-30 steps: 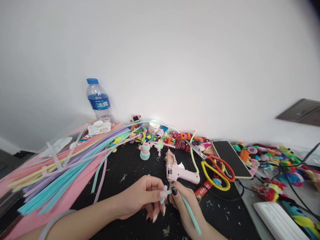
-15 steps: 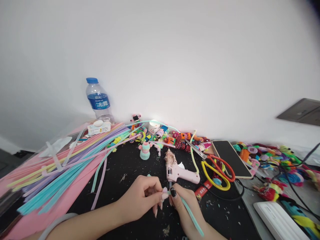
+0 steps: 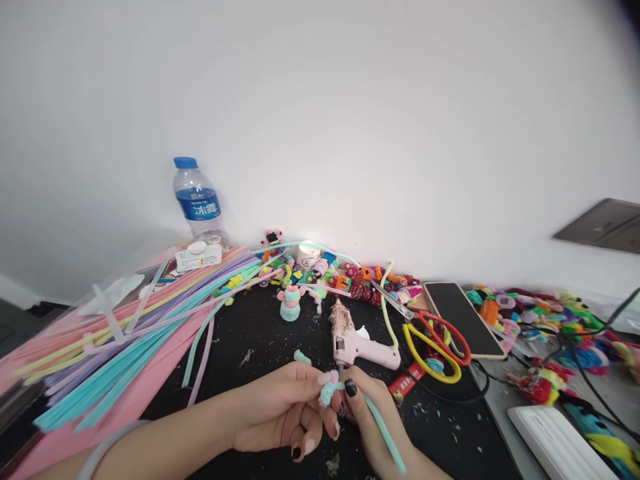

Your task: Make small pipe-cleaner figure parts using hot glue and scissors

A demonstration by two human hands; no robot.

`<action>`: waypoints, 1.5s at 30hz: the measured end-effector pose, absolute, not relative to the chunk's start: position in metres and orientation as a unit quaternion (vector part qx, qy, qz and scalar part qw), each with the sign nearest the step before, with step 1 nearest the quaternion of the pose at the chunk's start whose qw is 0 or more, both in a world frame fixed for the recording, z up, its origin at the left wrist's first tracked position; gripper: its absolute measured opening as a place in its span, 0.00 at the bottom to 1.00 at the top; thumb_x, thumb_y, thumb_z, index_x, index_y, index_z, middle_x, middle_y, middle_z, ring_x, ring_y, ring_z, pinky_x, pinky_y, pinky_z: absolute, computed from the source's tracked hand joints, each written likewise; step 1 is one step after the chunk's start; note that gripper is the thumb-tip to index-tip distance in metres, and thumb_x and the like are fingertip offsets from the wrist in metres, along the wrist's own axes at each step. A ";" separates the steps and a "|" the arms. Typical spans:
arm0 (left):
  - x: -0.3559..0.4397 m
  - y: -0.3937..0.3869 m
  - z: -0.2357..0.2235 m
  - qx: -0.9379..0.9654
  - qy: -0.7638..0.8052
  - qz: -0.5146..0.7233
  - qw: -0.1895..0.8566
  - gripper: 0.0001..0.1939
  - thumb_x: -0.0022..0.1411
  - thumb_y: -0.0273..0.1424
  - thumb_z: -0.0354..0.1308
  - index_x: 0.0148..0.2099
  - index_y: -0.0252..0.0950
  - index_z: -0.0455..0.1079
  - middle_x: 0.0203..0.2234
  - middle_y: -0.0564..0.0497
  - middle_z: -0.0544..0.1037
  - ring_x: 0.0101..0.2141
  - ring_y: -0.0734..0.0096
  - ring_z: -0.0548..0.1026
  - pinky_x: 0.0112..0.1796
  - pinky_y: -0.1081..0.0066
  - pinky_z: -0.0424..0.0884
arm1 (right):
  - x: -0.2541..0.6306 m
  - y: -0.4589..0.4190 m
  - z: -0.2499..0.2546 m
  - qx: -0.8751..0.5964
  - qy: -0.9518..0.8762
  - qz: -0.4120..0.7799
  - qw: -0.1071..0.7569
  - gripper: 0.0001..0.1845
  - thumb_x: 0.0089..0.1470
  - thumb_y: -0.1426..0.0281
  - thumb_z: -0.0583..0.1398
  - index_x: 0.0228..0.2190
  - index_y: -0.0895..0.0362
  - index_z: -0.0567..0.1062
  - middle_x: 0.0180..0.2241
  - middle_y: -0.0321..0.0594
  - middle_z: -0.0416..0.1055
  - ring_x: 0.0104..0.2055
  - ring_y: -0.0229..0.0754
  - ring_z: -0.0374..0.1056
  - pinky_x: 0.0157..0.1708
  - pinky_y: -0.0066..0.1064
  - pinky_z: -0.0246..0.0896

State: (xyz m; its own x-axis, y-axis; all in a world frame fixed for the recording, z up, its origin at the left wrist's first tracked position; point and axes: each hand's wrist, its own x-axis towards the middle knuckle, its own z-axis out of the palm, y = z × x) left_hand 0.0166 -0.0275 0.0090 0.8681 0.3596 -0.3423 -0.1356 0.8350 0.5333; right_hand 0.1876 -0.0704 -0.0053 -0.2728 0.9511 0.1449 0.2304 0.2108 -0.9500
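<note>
My left hand (image 3: 287, 410) pinches a small fuzzy piece (image 3: 327, 390), mint with some pink, twisted from pipe cleaner. A mint pipe cleaner (image 3: 383, 427) runs from that piece into my right hand (image 3: 373, 413), closed between thumb and finger, its loose end trailing back over the palm. Just beyond both hands lies a pale pink hot glue gun (image 3: 367, 348) with a crusted nozzle. A short mint curl (image 3: 302, 357) rests behind my left hand. Farther back stands a small mint and pink figure (image 3: 290, 303) with round ears.
Bundled pipe cleaners (image 3: 125, 347) spread across the left side. A water bottle (image 3: 197, 200) stands by the wall. On the right are scissors (image 3: 435, 347), a phone (image 3: 465, 319), a white power strip-like block (image 3: 553, 440), black cables and heaped fuzzy figures (image 3: 565, 320). More figures line the back.
My left hand has turned palm-up and its lower fingers have spread, showing more of the fuzzy piece and the mint curl behind. My right hand has barely moved.
</note>
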 end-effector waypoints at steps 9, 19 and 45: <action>0.015 -0.028 0.009 0.221 0.212 0.133 0.942 0.17 0.54 0.42 0.60 0.34 0.30 0.70 0.24 0.50 0.76 0.15 0.81 0.69 0.15 0.80 0.69 | 0.189 -0.069 -0.009 -0.429 -0.683 0.439 0.397 0.23 0.62 0.58 0.45 0.22 0.57 0.65 0.20 0.34 0.63 0.21 0.34 0.55 0.22 0.25 0.49; 0.016 -0.032 0.016 0.264 0.220 0.147 0.927 0.15 0.58 0.39 0.58 0.28 0.32 0.64 0.17 0.56 0.68 0.11 0.88 0.54 0.11 0.85 0.54 | 0.188 -0.070 0.000 -0.426 -0.697 0.422 0.394 0.21 0.61 0.60 0.46 0.21 0.57 0.61 0.20 0.31 0.56 0.22 0.33 0.51 0.22 0.24 0.47; 0.021 -0.038 0.005 0.507 0.336 0.253 0.753 0.17 0.53 0.38 0.61 0.25 0.34 0.59 0.14 0.56 0.70 0.10 0.85 0.59 0.12 0.83 0.55 | 0.189 -0.075 0.003 -0.438 -0.712 0.395 0.381 0.24 0.63 0.61 0.43 0.18 0.56 0.57 0.18 0.32 0.56 0.21 0.34 0.56 0.24 0.25 0.50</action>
State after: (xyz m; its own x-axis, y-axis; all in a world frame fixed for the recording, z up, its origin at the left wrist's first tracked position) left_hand 0.0207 -0.0375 0.0053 0.6469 0.7206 -0.2496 -0.0398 0.3587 0.9326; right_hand 0.1887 -0.0749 0.0032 -0.3253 0.9249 0.1967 0.3226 0.3041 -0.8964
